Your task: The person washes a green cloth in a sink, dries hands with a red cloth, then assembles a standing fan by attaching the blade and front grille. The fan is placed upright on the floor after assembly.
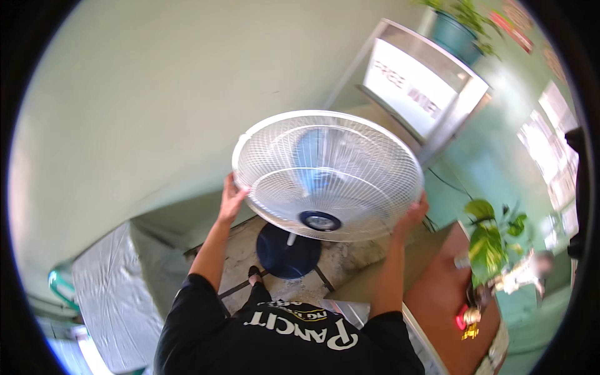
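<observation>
A large stand fan (328, 176) with a white wire grille and blue blades fills the middle of the view. A dark round badge (320, 221) marks the grille's near side. My left hand (232, 199) grips the grille's left rim, thumb and fingers closed round its edge. On the opposite rim, my right hand (414, 214) is closed on the grille, slightly blurred. Below the grille, the fan's round dark base (288, 251) rests on the floor. Both my arms are stretched out in front of me.
A grey-covered box-like piece (103, 294) stands at the left by a green chair (62, 289). To the right is a brown tabletop (447, 281) with a leafy plant (486, 247) and small figurines (469, 317). A metal-framed rack (431, 81) holding a potted plant (455, 37) stands behind the fan.
</observation>
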Available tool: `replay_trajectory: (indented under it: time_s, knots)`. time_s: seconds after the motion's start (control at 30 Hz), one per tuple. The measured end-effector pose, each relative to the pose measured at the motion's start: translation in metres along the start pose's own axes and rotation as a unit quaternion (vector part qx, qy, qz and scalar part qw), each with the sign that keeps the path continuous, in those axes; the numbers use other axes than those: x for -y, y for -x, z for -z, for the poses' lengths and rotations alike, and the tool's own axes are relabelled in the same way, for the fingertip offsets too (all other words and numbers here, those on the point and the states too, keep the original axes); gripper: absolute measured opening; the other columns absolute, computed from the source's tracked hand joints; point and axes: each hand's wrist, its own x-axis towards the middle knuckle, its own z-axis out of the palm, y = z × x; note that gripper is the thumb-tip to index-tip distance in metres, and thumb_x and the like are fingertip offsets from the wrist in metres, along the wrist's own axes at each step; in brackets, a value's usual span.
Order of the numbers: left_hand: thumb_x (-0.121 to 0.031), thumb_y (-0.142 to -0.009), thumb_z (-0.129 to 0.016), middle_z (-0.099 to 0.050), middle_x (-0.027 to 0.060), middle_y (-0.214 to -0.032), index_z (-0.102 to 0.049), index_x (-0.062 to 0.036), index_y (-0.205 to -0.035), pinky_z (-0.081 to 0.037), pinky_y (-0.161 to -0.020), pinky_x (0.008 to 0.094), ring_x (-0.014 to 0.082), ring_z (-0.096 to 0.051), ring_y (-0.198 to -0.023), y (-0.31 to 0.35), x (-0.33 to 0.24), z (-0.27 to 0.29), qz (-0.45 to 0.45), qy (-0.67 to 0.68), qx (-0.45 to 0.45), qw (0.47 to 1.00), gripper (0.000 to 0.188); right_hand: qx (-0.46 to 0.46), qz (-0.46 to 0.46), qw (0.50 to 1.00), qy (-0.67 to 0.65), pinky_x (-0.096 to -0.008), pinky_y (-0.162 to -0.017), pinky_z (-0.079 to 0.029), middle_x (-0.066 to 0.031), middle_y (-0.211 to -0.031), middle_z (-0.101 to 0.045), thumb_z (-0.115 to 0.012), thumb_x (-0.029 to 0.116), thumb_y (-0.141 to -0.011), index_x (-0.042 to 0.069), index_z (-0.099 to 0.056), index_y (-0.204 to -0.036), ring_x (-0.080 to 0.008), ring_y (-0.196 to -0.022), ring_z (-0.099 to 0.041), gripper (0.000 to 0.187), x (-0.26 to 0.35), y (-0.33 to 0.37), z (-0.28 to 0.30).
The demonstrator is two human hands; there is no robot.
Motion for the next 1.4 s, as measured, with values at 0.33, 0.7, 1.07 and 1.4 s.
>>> replay_trajectory:
  time_s: [0.33, 0.7, 1.07, 1.4]
  knots:
    - [-0.066, -0.092, -0.028, -0.059, 0.0163, -0.122, -0.055, -0.0028, -0.127, -0.033, -0.105, 0.0432, 0.0291, -0.051, -0.117, -0.085, -0.104, -0.008, 0.114, -0.042, -0.036, 0.992, 0.078, -0.006, -0.049, 0.991, -0.121, -0.0378, -0.092, -0.042, -0.0182, -0.119, -0.048, -0.039, 0.042, -0.096, -0.009, -0.043, -0.122, -0.0255, -0.106, -0.051, 0.057, 0.018, 0.008, -0.013]
    - [-0.045, -0.091, -0.059, -0.064, 0.0046, -0.105, -0.060, -0.0030, -0.116, -0.046, -0.092, 0.0320, 0.0129, -0.059, -0.097, -0.110, -0.096, -0.007, 0.181, 0.087, 0.068, 0.977, 0.049, -0.014, -0.050, 0.988, -0.145, -0.0375, -0.091, -0.043, -0.0171, -0.118, -0.048, -0.035, 0.038, -0.099, -0.008, -0.043, -0.123, -0.0238, -0.105, -0.051, 0.053, 0.015, 0.011, -0.011]
    - [-0.051, -0.094, -0.046, -0.054, 0.0064, -0.122, -0.041, -0.0126, -0.138, -0.032, -0.102, 0.0463, 0.0187, -0.044, -0.119, -0.112, -0.094, 0.006, 0.126, -0.056, 0.084, 0.987, 0.059, -0.005, -0.074, 0.988, -0.137, -0.0402, -0.094, -0.042, -0.0188, -0.122, -0.047, -0.037, 0.054, -0.095, -0.007, -0.041, -0.126, -0.0261, -0.110, -0.051, 0.069, 0.013, 0.007, -0.010]
    - [-0.043, -0.097, -0.042, -0.052, 0.0094, -0.131, -0.045, -0.0101, -0.137, -0.028, -0.106, 0.0459, 0.0239, -0.045, -0.123, -0.049, -0.013, 0.023, 0.158, 0.040, -0.063, 0.985, 0.052, -0.045, -0.082, 0.972, -0.214, -0.0466, -0.097, -0.044, -0.0211, -0.131, -0.044, -0.040, 0.061, -0.089, -0.004, -0.036, -0.131, -0.0310, -0.118, -0.048, 0.078, -0.001, 0.013, -0.019]
